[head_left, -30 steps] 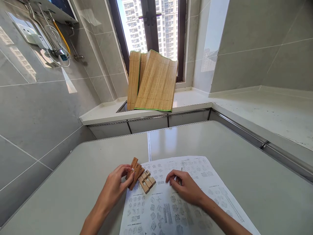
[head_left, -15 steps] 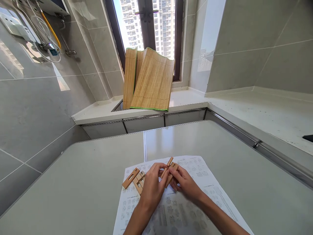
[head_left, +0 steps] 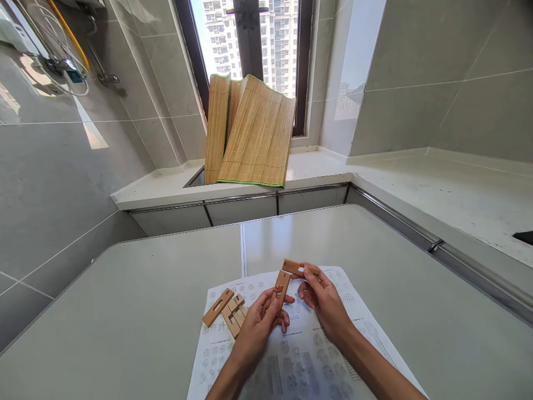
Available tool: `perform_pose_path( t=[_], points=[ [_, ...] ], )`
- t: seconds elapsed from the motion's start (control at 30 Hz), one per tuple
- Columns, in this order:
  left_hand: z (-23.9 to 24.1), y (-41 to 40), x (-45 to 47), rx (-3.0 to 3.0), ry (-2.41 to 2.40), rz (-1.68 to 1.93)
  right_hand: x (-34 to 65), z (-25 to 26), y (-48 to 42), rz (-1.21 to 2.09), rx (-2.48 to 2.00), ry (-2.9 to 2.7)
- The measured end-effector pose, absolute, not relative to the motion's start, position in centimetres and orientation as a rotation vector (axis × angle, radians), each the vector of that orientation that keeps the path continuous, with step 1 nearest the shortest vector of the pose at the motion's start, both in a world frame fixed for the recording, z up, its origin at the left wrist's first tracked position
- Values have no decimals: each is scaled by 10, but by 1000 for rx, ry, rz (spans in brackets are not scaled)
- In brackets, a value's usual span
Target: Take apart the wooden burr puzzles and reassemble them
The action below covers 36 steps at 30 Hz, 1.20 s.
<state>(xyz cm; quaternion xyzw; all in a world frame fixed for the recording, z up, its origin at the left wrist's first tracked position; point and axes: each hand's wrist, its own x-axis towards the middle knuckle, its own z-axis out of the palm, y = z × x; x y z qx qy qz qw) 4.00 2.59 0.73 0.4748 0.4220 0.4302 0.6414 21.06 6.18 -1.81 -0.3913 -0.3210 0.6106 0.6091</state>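
Note:
My left hand [head_left: 264, 319] grips a flat wooden puzzle piece [head_left: 282, 282] marked 1, held upright over the printed sheet. Between the thumb and fingers of my right hand [head_left: 322, 294] is a second wooden puzzle piece [head_left: 292, 266], tilted sideways with a slot in it. The left end of that piece is close to the top of the other; whether they touch I cannot tell. Left of my left hand lie a slotted piece marked 2 [head_left: 218, 307] and paler notched pieces [head_left: 234, 315], one marked 3, partly hidden by my hand.
The large printed sheet [head_left: 225, 350] with rows of small drawings lies on the pale table [head_left: 137, 305]. Beyond the table edge, a folded bamboo mat [head_left: 258, 133] leans at the window. A white ledge [head_left: 416, 172] runs along the back and right, with a metal rail [head_left: 395, 214] below.
My hands have moved apart, and the two wooden pieces have separated from their crossed position. The right piece has turned sideways and risen; the left one now shows its marked face.

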Motion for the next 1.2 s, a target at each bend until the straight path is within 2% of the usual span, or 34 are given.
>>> perform_pose_path(
  t=[0.4, 0.73, 0.87, 1.07, 1.2],
  points=[
    [-19, 16, 45, 1143, 962, 959, 206, -24, 59, 1455, -992, -981],
    [1, 7, 37, 1611, 1335, 896, 207, -22, 58, 1472, -990, -950],
    [7, 10, 25, 1774, 1485, 975, 207, -24, 60, 1476, -961, -887],
    [19, 28, -26, 1701, 1823, 1151, 209, -26, 62, 1496, -962, -890],
    [13, 44, -77, 1907, 2080, 1158, 209, -26, 60, 1506, -966, -927]
  ],
)
